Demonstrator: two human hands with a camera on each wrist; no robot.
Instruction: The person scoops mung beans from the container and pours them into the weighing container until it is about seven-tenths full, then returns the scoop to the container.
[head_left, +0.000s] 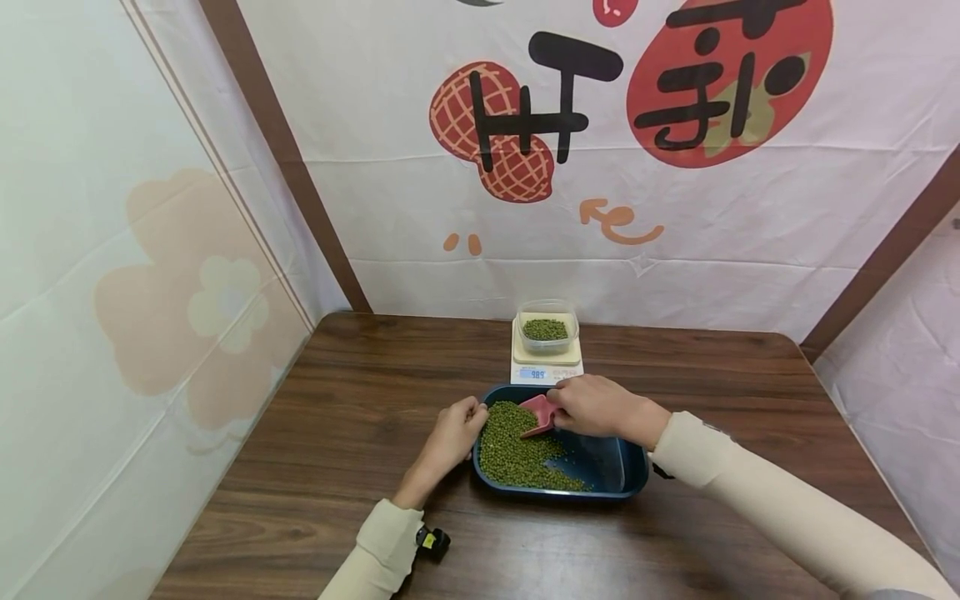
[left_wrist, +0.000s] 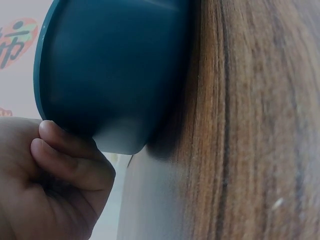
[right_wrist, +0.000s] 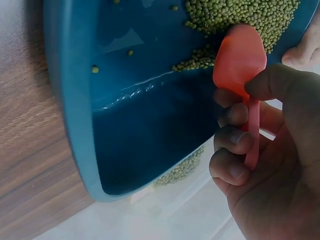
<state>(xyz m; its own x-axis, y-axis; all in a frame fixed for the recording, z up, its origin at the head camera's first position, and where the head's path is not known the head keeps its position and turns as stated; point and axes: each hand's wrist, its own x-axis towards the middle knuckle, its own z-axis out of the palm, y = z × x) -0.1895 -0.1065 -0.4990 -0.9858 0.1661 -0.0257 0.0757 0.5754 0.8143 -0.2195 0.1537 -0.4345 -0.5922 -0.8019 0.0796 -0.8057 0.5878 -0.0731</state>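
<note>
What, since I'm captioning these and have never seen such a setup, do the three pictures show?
There is no robot here: these are a person's two bare hands. The wide picture comes from a camera worn on the head, looking forward and down; the other two come from cameras on each wrist.

On the wooden table is a blue tray with small green beans. Behind it, a clear box holding more beans sits on a scale.

The left hand grips the tray's edge. The right hand holds a pink scoop by its handle, its bowl at the beans.
</note>
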